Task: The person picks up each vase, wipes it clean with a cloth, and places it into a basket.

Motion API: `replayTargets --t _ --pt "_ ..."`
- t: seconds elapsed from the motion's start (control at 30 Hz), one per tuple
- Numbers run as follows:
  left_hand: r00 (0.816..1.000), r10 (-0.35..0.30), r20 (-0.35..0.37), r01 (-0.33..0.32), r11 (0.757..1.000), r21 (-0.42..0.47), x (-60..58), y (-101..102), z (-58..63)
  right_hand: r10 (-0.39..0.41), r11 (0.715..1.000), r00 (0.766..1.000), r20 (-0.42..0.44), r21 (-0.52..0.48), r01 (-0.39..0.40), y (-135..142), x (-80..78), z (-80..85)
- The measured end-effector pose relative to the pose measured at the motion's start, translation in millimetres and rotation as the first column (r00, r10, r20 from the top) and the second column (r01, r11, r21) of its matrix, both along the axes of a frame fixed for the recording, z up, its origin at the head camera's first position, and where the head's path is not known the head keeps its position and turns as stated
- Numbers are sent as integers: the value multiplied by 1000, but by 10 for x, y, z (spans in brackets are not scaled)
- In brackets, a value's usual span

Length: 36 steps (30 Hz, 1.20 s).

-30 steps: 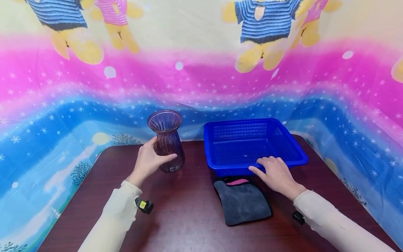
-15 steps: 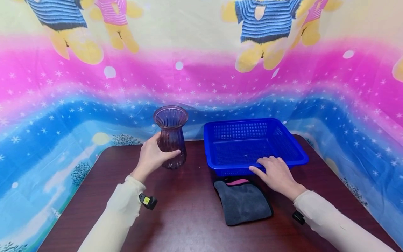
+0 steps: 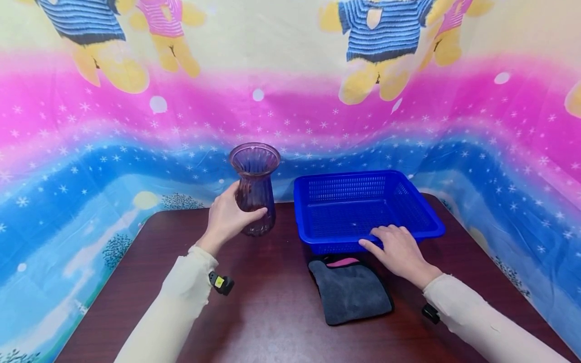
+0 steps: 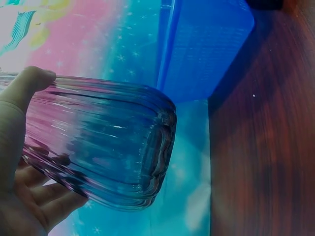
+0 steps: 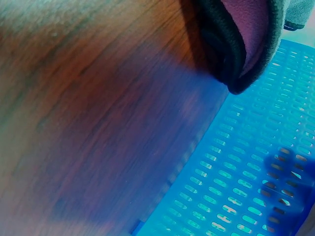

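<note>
My left hand (image 3: 228,217) grips a purple ribbed glass vase (image 3: 256,201) around its body, thumb across the near side. The vase is close to upright, its flared mouth up. In the left wrist view, the vase's scalloped base (image 4: 160,152) hangs free of the table. My right hand (image 3: 399,252) holds the near rim of a blue plastic basket (image 3: 313,244), fingers over the rim. Through the basket's slotted wall (image 5: 236,182), a dark finger-like shape shows in the right wrist view; the hand itself is mostly out of that view.
A dark grey cloth item (image 3: 354,295) with black edging and a pink inside lies in front of the basket. The brown wooden table (image 3: 254,312) ends at a printed cloth backdrop (image 3: 204,121) behind and at both sides.
The vase has moved up and to the right in my left hand, away from the near edge. The right hand, basket and grey cloth item have stayed put.
</note>
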State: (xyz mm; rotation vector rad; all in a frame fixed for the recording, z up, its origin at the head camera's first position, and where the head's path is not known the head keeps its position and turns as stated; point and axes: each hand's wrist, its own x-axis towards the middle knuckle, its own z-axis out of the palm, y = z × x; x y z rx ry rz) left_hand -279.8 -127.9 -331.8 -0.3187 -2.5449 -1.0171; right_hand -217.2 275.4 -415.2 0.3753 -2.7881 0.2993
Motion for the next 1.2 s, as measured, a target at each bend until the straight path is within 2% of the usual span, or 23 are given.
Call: replayTargets --t 0.8,1.2 --pt "997 -18 -76 9 993 -117 -33 500 209 11 1000 1000 -14 -1 -11 0 -20 -5" --pt "998 -25 -63 15 986 -164 -35 766 280 6 1000 1000 -8 2 -6 3 -11 -7"
